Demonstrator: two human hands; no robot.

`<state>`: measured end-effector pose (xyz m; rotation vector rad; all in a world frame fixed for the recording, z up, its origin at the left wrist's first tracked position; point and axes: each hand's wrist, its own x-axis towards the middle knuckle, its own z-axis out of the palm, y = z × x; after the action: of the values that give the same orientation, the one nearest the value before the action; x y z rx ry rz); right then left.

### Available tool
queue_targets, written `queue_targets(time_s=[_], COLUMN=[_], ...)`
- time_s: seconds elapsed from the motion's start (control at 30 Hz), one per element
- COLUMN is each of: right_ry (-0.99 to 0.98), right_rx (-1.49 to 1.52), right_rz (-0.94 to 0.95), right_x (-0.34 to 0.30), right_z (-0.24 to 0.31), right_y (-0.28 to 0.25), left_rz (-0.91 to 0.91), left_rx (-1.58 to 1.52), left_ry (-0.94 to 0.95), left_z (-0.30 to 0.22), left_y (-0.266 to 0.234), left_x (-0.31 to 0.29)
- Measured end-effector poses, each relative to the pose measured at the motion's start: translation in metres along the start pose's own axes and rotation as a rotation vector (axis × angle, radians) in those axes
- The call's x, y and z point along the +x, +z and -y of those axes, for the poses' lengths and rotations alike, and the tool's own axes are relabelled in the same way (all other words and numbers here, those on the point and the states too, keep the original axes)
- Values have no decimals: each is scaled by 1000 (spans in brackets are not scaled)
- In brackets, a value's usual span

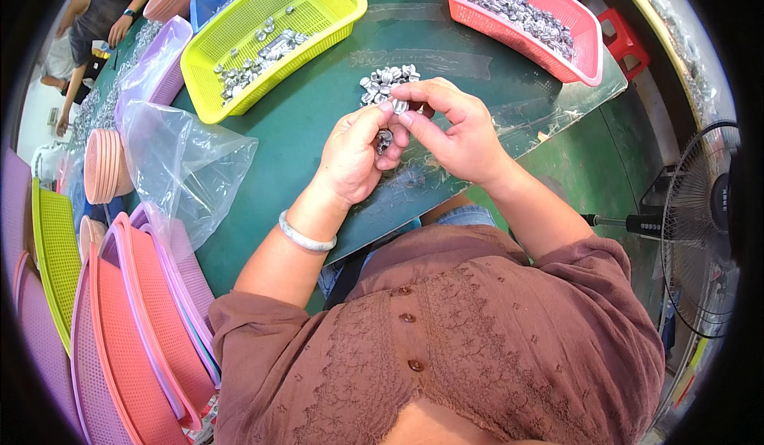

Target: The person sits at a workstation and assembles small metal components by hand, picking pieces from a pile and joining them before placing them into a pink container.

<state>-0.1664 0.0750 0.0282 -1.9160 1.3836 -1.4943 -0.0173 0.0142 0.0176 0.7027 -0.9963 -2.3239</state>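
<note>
Close together over the green table [302,158], both my hands are at work on small silvery parts. Thumb and forefinger of my right hand [461,130] pinch one small silvery part [400,106]. The fingertips of my left hand [350,154] meet it from the other side. More silvery parts [383,139] sit in the curled fingers of my left hand. Just beyond my fingers lies a loose pile of the same parts [386,79]. What exact kind they are is too small to tell.
A yellow-green basket [203,95] with silvery parts stands at far left, a pink basket [585,63] of them at far right. A clear plastic bag [187,158] lies left, near stacked baskets [135,325]. A black fan [700,222] stands right. Another person [111,15] is at upper left.
</note>
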Motion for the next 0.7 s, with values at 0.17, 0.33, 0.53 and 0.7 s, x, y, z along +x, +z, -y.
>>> queue_targets(time_s=[0.17,0.33,0.53,0.7], right_ry=[69,128,61,56], right_rx=[109,204,91,41], right_rz=[-86,-107,-101,-96], right_x=[-4,-5,-5,-6], right_z=[-2,-1,-1,3], right_y=[6,8,7,5], left_rz=[-22,-19,1,-5], left_rx=[17,17,-6,-14], left_ry=[3,-4,-1,-15], left_z=[-1,1,1,-1], left_y=[4,2,2,4], left_x=[-1,0,0,0])
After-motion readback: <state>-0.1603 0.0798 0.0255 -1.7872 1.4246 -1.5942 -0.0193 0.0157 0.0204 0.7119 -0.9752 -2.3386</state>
